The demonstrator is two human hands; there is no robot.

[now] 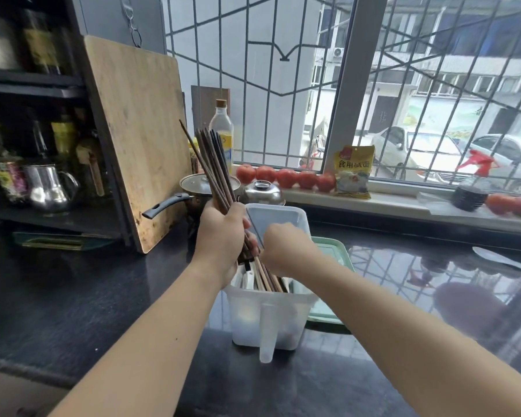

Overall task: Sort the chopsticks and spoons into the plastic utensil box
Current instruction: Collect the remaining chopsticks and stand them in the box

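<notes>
My left hand (220,233) grips a bundle of several dark wooden chopsticks (212,164) that stand upright, their lower ends inside the translucent plastic utensil box (265,311) on the black counter. My right hand (286,248) is over the box just right of the bundle, fingers curled and pinching a thin dark chopstick (254,228). More chopsticks and white utensil handles (247,278) lie in the box's near compartment. A white spoon (503,260) lies on the counter at far right.
A green tray (328,314) sits under and right of the box. Behind it stand a lidded pot (193,188), a steel lid (263,192), an oil bottle (221,130) and a leaning cutting board (136,130). Tomatoes (286,177) line the windowsill.
</notes>
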